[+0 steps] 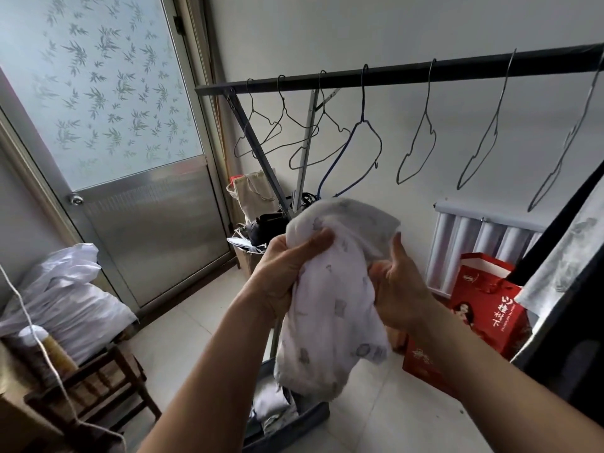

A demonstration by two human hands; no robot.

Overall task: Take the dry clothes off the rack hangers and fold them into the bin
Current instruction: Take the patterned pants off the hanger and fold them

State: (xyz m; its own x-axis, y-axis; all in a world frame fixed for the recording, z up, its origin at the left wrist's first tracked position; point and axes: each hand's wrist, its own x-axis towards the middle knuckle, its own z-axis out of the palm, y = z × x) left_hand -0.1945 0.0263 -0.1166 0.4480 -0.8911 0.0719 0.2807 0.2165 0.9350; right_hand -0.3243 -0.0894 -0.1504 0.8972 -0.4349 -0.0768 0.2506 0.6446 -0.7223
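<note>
Room: pale tiled floor (pixel 196 331) running under everything; plain light wall (pixel 359 31) standing behind the rack. A door (pixel 108 125) with frosted, leaf-patterned glass above and a metal panel below is occupying the left. A white sack (pixel 65 299) is resting on a wooden chair (pixel 98 387) at lower left. A ribbed radiator (pixel 483 243) is showing low on the right wall, with a red gift bag (pixel 487 302) standing on the floor before it. Cloth bags and dark clutter are sitting in the far corner by the rack's legs.

Rack: dark rail (pixel 408 71) crossing the upper right, sloping up toward the right edge. Bare wire hangers (pixel 421 138) are hanging along it, spaced apart; a blue hanger (pixel 359 148) is hanging near the middle, just above the held cloth. Dark and pale garments are still hanging at the far right edge.

Item in hand: white garment (pixel 330 289) with a faint grey print, bunched, held up in front of the rack and below the rail. Its long axis is running roughly vertical, tilting slightly left at the bottom; the gathered end is pointing up, the loose end drooping down over the bin.

Left hand (pixel 284 269): gripping the garment's upper left, thumb curling over the fabric.

Right hand (pixel 398 286): clutching the right side, fingers curling into the cloth.

Bin (pixel 294 426): dark, sitting on the floor directly under the garment, with folded pale clothes lying inside.
</note>
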